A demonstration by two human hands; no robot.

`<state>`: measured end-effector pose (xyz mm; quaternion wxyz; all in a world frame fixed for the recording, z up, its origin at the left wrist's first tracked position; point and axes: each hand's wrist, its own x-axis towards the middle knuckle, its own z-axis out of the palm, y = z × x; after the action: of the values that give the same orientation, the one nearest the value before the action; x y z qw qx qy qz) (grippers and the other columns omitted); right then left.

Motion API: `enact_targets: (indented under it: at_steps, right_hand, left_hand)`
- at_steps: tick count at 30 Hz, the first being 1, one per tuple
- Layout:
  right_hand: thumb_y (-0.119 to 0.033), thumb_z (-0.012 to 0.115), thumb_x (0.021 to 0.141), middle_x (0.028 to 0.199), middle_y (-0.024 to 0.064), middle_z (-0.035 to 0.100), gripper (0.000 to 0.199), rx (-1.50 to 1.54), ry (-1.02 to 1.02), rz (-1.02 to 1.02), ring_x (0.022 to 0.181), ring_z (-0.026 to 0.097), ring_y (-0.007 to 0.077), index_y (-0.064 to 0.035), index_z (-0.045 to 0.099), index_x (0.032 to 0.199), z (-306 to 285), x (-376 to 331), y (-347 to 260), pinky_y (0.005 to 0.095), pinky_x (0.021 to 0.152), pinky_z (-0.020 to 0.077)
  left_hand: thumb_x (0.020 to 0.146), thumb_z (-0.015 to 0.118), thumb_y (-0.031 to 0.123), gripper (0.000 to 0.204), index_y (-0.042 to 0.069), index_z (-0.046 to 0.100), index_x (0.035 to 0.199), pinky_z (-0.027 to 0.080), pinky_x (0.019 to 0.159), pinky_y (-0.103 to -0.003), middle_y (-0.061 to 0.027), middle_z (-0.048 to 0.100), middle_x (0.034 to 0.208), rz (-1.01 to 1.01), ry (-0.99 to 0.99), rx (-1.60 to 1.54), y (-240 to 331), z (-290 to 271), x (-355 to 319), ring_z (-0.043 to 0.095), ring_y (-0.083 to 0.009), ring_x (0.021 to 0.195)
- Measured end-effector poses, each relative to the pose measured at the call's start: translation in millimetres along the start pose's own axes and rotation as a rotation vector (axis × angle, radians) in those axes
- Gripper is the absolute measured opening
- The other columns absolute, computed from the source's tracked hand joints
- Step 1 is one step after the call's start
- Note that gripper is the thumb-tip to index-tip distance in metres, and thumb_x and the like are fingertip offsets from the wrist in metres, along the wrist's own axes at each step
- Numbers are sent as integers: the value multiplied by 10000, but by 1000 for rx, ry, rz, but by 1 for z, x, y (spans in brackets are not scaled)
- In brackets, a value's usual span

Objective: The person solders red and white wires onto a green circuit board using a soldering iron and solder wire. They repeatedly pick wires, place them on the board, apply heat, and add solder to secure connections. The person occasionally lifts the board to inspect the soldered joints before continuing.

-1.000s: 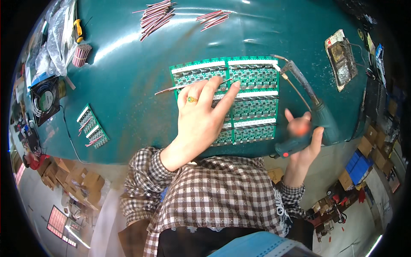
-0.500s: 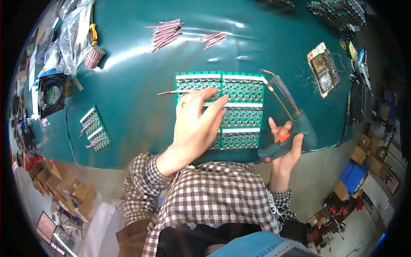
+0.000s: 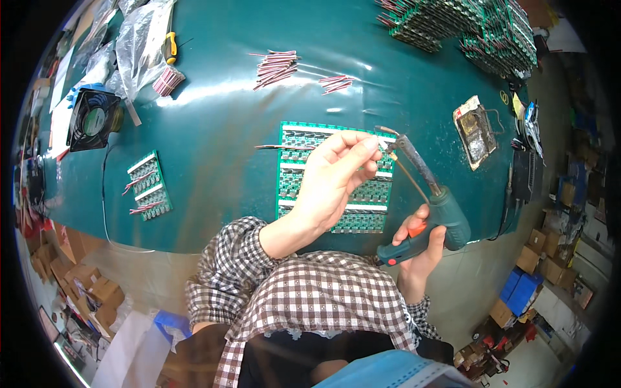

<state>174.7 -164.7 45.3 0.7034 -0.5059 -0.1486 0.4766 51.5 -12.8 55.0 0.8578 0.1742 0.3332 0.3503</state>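
Soldering under way: left hand (image 3: 333,184) pinches a thin wire (image 3: 284,147) over the circuit board (image 3: 304,139), right hand (image 3: 420,242) grips the soldering gun (image 3: 427,220), tip needing a steady touch.

Bags and boxes at the bench's edges

Clear plastic bags (image 3: 139,39) lie crumpled on the bench's (image 3: 213,161) far-left corner; brown cardboard boxes (image 3: 77,284) and blue boxes (image 3: 521,291) sit on the floor.

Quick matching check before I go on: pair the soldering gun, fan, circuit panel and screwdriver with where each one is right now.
1 soldering gun
2 fan
3 circuit panel
4 screwdriver

A far left of the table
B under the left hand
C in the right hand
D top left, by the plastic bags

Pairs: 1-C, 2-A, 3-B, 4-D
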Motion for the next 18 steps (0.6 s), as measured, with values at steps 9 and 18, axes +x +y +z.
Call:
enact_targets:
  at_steps: [9, 18]
  right_hand:
    - [-469, 539, 879, 785, 51, 542, 490, 21, 16, 40, 588, 559, 144, -8, 465, 1028, 3, 4, 4, 266, 482, 483]
    - [-478, 508, 896, 803, 35, 538, 477, 34, 28, 95, 618, 545, 132, -31, 447, 1053, 2, 12, 0, 258, 504, 469]
  left_hand:
    - [898, 581, 132, 111, 38, 578, 958, 450, 704, -235, -15, 569, 837, 18, 19, -76, 1, -5, 6, 505, -71, 722]
    - [910, 550, 137, 209, 10, 570, 1075, 474, 737, -247, -42, 619, 927, 79, 99, 166, 28, -25, 10, 559, -90, 776]
